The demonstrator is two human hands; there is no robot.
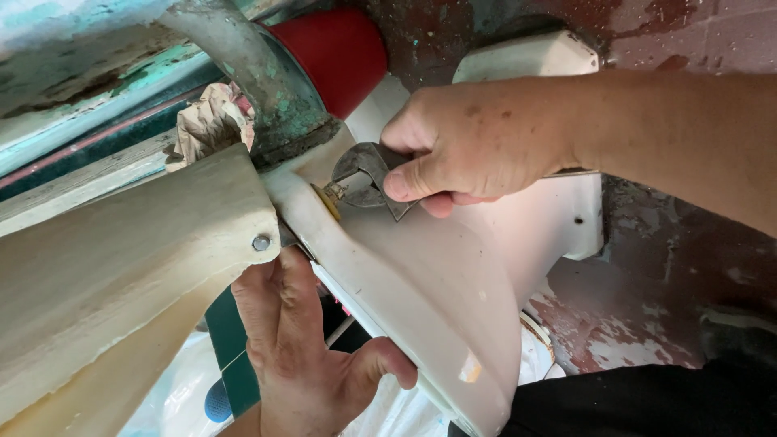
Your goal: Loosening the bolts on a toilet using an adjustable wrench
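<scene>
My right hand [469, 142] comes in from the right and is shut on a grey metal adjustable wrench [364, 174]. The wrench's jaws sit on a small brass fitting [332, 194] on the underside of a white ceramic basin [429, 299]. My left hand [303, 348] is lower down, its fingers pressed up against the basin's edge and its thumb spread along the rim. A cream-painted wooden bracket [121, 267] with a screw head [261, 242] lies just left of the left hand.
A corroded greenish metal pipe [263, 73] runs down to the basin, with a red cylinder [344, 53] behind it. Crumpled paper [206, 121] is stuffed beside the pipe. The wall [672, 267] is dark red with flaking paint. White plastic sheeting [174, 396] lies below.
</scene>
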